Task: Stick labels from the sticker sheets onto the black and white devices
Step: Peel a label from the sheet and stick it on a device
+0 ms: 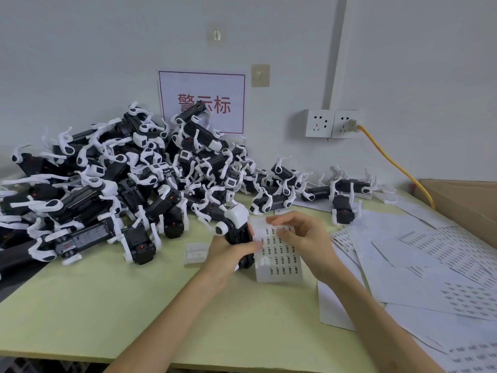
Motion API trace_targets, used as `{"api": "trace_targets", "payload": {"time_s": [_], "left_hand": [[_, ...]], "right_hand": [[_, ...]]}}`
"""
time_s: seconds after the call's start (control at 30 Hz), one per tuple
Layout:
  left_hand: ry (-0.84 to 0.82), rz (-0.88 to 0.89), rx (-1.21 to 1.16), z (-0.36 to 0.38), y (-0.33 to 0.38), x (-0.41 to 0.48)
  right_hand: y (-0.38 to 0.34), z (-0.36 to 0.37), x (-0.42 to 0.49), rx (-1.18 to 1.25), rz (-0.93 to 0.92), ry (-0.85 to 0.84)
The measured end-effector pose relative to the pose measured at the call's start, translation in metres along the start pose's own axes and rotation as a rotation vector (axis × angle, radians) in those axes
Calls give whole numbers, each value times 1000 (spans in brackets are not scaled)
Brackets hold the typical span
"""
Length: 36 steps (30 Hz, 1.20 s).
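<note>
device [237,224] in hand: small black body with a white head and thin white arms, held up over the table [134,305] near its middle, just left of the sticker sheet [279,261]. looks light, rigid plastic. the body should take a firm squeeze, but the white arms look thin and snaggy (best not to grab those). take it round the black midsection, which is where the left hand [228,250] has it, fingers wrapped round the body. long axis runs roughly up-down in view, tilted a bit, white head at the far upper end, black tail end toward the person.

sheet is thin, floppy paper with rows of small printed labels, held raised and touching the device's right side. right hand [304,238] is curled over its upper part, fingertips [281,232] pressed on the label rows, looks like picking at one (cannot tell if a label is lifted, thumb hidden).

outward: big pile of devices [107,184] tangled at the left and back, more loose sheets [430,265] spread at the right, cardboard box [462,200] at the far right edge.
</note>
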State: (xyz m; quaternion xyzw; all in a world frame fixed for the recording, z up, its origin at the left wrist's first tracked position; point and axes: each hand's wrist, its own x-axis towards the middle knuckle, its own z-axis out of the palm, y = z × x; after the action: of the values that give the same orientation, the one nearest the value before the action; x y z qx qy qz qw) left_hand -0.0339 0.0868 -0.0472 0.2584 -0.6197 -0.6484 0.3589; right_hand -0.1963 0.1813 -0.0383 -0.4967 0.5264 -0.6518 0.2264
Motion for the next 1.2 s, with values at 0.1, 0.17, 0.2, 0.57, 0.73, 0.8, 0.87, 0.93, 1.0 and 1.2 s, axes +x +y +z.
{"api": "trace_targets", "payload": {"time_s": [0.1,0.17,0.2,0.57,0.73,0.8,0.87,0.93,1.0,1.2], "left_hand": [[49,22,17,0,0,0],[32,29,17,-1,1,0],[23,33,20,-1,1,0],[67,146,150,0,-6,3],[28,199,184,3,0,-2],[29,213,171,3,1,-3],[24,213,142,3,1,-4],[31,214,142,4,-1,-3],[55,247,183,4,-2,-2],[67,349,263,8,-2,-5]], "right_hand": [[-1,1,-1,20,36,-47],[0,3,-1,-17,45,-55],[0,3,-1,-35,50,-56],[3,5,-3,-271,35,-27],[3,5,-2,-290,19,-22],[4,4,-2,-309,4,-15],[4,4,-3,-303,-5,-4],[4,6,-3,-327,-41,-4],[4,8,-4,-365,-91,-4],[4,8,-4,-464,-179,64]]}}
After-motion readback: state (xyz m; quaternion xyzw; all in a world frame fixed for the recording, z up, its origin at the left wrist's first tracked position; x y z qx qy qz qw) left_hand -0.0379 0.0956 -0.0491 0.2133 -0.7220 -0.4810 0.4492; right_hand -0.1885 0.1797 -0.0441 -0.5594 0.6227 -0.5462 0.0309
